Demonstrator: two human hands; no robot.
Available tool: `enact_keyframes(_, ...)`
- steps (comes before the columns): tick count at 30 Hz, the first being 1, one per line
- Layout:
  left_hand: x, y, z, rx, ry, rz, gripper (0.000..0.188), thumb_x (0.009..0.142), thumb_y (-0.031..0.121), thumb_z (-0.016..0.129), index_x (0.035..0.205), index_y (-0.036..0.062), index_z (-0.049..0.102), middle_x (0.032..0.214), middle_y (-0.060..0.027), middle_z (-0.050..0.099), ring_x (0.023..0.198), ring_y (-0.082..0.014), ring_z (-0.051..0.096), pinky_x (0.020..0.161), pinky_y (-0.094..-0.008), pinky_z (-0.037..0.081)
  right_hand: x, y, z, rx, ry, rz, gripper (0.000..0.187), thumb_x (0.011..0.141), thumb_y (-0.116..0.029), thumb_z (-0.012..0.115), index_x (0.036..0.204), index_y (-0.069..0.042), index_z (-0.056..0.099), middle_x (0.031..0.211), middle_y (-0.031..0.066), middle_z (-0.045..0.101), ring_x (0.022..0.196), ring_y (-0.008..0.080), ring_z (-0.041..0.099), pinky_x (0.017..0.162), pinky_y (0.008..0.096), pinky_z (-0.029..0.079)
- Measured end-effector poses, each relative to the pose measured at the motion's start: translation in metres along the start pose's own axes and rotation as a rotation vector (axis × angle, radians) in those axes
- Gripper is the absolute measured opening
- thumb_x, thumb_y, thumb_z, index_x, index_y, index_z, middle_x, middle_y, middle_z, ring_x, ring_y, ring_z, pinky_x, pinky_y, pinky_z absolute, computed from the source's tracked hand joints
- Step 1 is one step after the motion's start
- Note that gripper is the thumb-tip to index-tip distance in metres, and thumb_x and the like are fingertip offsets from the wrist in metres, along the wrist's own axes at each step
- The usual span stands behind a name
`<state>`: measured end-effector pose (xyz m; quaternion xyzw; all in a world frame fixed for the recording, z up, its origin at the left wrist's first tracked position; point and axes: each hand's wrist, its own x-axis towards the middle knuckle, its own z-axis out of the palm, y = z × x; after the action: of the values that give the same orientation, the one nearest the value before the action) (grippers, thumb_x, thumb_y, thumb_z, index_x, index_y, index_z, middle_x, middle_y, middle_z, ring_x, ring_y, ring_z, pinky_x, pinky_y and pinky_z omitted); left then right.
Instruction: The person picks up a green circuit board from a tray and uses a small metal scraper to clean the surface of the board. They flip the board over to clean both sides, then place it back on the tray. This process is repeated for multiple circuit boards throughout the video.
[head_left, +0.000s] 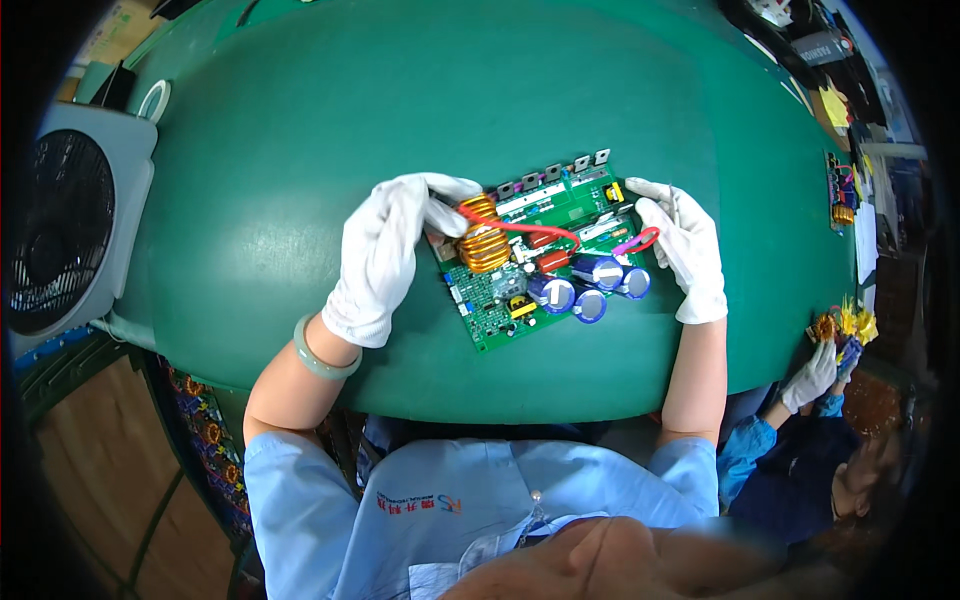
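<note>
A green circuit board (485,336) lies tilted on the table in front of me. A copper-wound toroid coil (484,250) stands on its left part, and several blue capacitors (553,294) sit along its near side. A thick red wire (535,229) runs from the coil's top toward the middle of the board. My left hand (388,245), in a white glove, is closed with its fingertips on the wire's end beside the coil. Gloved in white too, my right hand (686,245) grips the board's right edge, near a looped red-and-pink wire (636,241).
The table has a green mat (250,240). A grey fan (120,190) stands at its left edge. At the far right, a co-worker's gloved hand (812,378) is by a coil with yellow parts. Another board (842,190) lies farther back; several assemblies (210,432) sit below left.
</note>
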<state>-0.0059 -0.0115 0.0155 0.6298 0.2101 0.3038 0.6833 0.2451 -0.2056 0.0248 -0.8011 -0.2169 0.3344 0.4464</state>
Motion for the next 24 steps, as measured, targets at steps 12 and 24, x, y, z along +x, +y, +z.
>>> enact_keyframes(12, 0.009, 0.0, -0.023, 0.406, -0.42, 0.44, 0.036, 0.096, 0.018, 0.05, 0.12, 0.0024, 0.071, 0.128, -0.0169, 0.064, 0.12, -0.0295, 0.055, 0.106, -0.041, 0.039, 0.003, 0.008, -0.002, -0.064, -0.018, -0.057, 0.034, 0.095, -0.024, 0.07, 0.125, -0.008, 0.07, 0.078, -0.006, 0.063, 0.054, -0.0007, 0.042, 0.046, 0.0175, 0.033)
enact_keyframes(24, 0.007, 0.003, -0.009, 0.863, -0.457, 0.566, 0.052, 0.081, 0.025, 0.076, 0.131, 0.0141, 0.066, 0.136, -0.0178, 0.058, 0.12, -0.0326, 0.056, 0.103, -0.0401, 0.042, 0.0, 0.002, -0.002, -0.085, -0.02, -0.051, 0.037, 0.095, -0.028, 0.07, 0.125, -0.007, 0.069, 0.08, -0.0053, 0.063, 0.055, -0.0006, 0.042, 0.046, 0.0174, 0.033)
